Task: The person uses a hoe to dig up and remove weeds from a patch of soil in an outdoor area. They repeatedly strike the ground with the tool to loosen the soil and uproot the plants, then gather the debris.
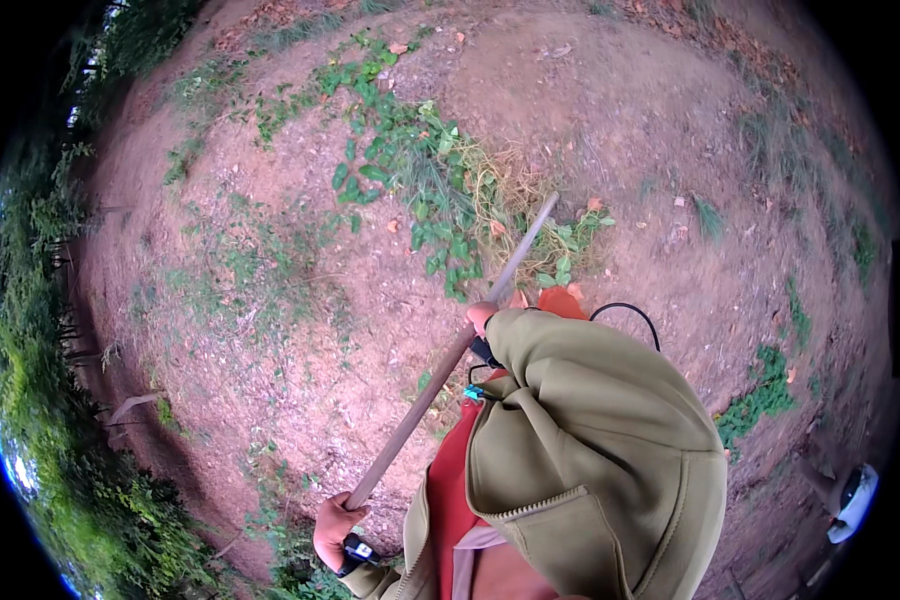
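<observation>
My left hand point(337, 525), low and left of centre, is closed around the near end of a long wooden pole point(420, 405). Further up the pole, my right hand point(482, 315) grips it near its middle, partly hidden by the olive jacket sleeve point(570, 360). The pole slants up to the right, its far end over or against a tangle of dry vine stems point(506, 180). No tool head shows at that end. Green leafy vines point(442, 202) lie beside the tangle. Each wrist carries a dark strapped device.
Reddish bare soil point(630, 150) has scattered dry leaves and grass tufts. A low green patch point(757, 397) grows to the right. Dense shrubs point(37, 360) line the left rim. A black cable point(630, 306) loops beside my sleeve. A pale object point(855, 502), unclear, is at the right rim.
</observation>
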A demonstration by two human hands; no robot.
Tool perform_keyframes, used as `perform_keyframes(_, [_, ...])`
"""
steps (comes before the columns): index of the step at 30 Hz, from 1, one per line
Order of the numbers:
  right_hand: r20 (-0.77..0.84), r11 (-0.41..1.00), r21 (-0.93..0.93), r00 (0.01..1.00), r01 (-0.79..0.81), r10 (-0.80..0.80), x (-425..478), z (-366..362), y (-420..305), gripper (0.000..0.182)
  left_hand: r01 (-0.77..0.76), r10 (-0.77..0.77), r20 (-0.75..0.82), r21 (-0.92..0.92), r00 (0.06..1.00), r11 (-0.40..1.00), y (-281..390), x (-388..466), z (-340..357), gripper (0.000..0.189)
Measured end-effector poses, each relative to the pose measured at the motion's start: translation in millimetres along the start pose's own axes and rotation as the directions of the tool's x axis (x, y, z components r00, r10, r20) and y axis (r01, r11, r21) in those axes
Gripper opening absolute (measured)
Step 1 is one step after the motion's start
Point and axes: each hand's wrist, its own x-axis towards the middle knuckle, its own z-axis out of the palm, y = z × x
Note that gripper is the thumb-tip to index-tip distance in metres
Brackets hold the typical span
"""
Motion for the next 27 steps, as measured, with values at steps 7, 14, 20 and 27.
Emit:
perform_keyframes(7, [-0.360, 0.694, 0.615, 0.649, -0.375, 0.670, 40.7, -131.2, 100.7, 0.014, -0.100, 0.198, 0.194, -0.424, 0.961, 0.900, 25.9, 132.8, 120.1, 0.020])
perform_keyframes(14, [-0.197, 0.235, 0.968, 0.303, -0.093, 0.932, 101.5, -335.3, 112.0, 0.018, -0.574, 0.574, 0.002, -0.028, 0.819, 0.818, 256.0, 224.3, 143.1, 0.024])
perform_keyframes(20, [-0.387, 0.403, 0.884, 0.116, -0.235, 0.915, 119.3, -328.8, 158.8, 0.024, -0.606, 0.605, 0.067, 0.176, 0.794, 0.776, 416.3, 266.8, 167.9, 0.034])
perform_keyframes(27, [0.004, 0.128, 0.960, 0.472, -0.249, 0.882, 76.1, -196.4, 168.5, 0.017, -0.396, 0.367, 0.151, 0.316, 0.918, 0.862, 343.7, 212.8, 167.6, 0.034])
